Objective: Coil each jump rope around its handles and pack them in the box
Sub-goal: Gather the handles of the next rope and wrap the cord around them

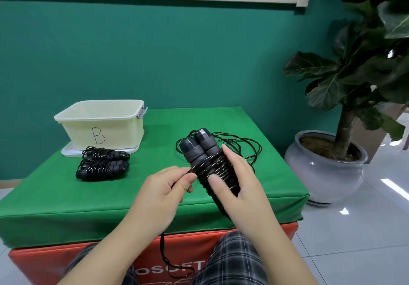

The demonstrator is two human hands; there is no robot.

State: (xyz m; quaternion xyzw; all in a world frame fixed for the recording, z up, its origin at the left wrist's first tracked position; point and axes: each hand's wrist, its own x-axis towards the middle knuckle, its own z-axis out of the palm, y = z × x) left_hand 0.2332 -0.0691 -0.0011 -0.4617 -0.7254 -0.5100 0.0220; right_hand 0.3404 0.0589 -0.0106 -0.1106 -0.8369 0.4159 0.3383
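Note:
My right hand [238, 180] grips a pair of black jump rope handles [200, 146] held side by side, with black cord wound round their lower half. My left hand [168, 187] pinches the cord just left of the coil. The loose rest of that rope [245, 145] lies in loops on the green mat behind the handles. Two coiled jump ropes [103, 163] lie on the mat at the left. Behind them stands the cream box [99, 125] marked B, open, with no rope visible inside.
The green mat [55, 200] covers a red block [254, 233]. The box stands on its white lid [68, 151]. A large potted plant [325, 165] stands on the tiled floor to the right. A thin black strap [164, 256] hangs over the block's front.

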